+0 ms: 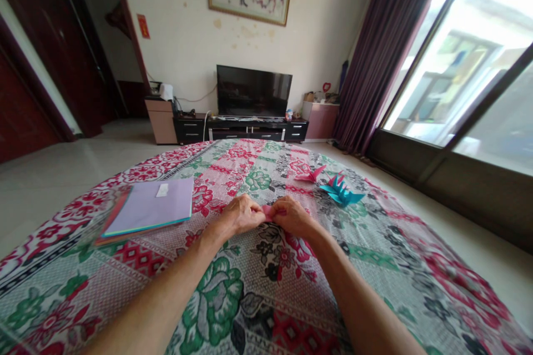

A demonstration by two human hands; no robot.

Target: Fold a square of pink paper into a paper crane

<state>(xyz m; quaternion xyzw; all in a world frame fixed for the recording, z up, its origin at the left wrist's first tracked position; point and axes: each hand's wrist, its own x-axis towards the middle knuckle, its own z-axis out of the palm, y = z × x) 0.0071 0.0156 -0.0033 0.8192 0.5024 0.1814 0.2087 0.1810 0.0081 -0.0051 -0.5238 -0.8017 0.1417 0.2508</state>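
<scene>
Between my two hands is a small piece of folded pink paper, mostly covered by my fingers. My left hand pinches its left side. On the other side, my right hand grips it with closed fingers. Both hands are low over the flowered cloth, near the middle of the bed or table. To the right lie folded paper cranes: a blue crane in front, a pink crane behind it, and more pink paper partly hidden by the blue. The exact fold of the held paper cannot be made out.
A stack of coloured paper sheets in a clear sleeve, lilac on top, lies at the left. Patterned cloth covers the rounded surface. Beyond its far edge stand a television and a low black cabinet. Windows line the right.
</scene>
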